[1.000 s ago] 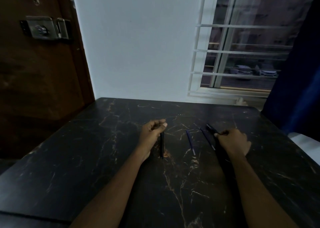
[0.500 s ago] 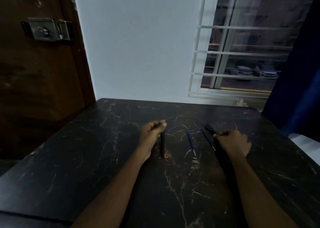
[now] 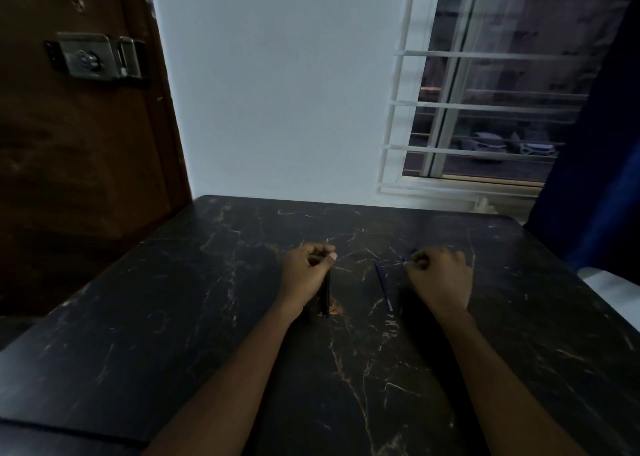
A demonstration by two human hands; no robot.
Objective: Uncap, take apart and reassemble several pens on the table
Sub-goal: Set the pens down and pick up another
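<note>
My left hand [image 3: 304, 275] is curled into a loose fist on the table [image 3: 173, 334]. My thumb and first finger pinch the far end of a black pen [image 3: 325, 296]. The pen points back toward me, and its near tip touches the table by a small orange patch in the stone.

My right hand [image 3: 440, 279] is curled shut too, knuckles up, resting on the table to the right. Something thin and dark [image 3: 408, 255] pokes out past my fingers on the far left side of that hand. It may be a pen part, but it is too dark and small for me to tell, and I cannot tell how I grip it.

Between my two hands lies a thin blue pen piece [image 3: 383, 286]. It rests flat on the table, slanted, just left of my right hand and not touching it.

The table is black with gold and white cracks like marble. Far from me is a white wall [image 3: 277, 92]. On the left is a brown door [image 3: 69, 144] with a shiny metal lock [image 3: 97, 57]. On the right is a window with white bars [image 3: 478, 106], and a dark blue curtain [image 3: 599, 144] hangs at the right edge.

I cannot see any words or labels on the pens.
</note>
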